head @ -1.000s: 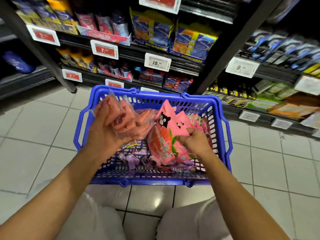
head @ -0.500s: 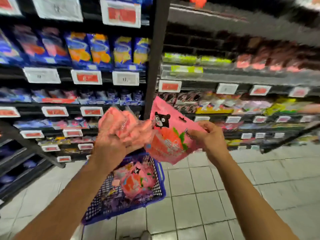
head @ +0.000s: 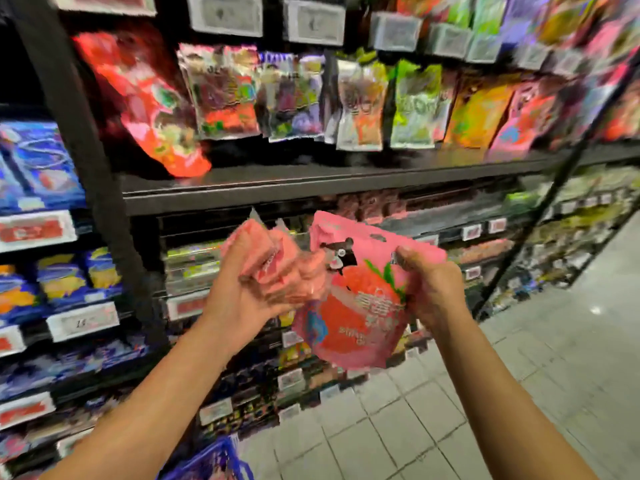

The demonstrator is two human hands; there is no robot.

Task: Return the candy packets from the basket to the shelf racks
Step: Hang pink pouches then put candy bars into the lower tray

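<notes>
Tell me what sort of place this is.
Most likely a shop's snack aisle: hanging candy packets on black shelf racks, price tags on the shelf edges, and a blue basket on the floor.

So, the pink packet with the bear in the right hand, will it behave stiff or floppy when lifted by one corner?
Probably floppy: the pink bear packet hangs below the right hand, which pinches only its top corner. It seems light, since that pinch alone carries it. Its glossy film may be slippery, so a firmer grip looks wise.

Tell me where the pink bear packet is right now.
Head view, centre: the pink bear packet is in the right hand, beside the left hand, before the shelves.
</notes>
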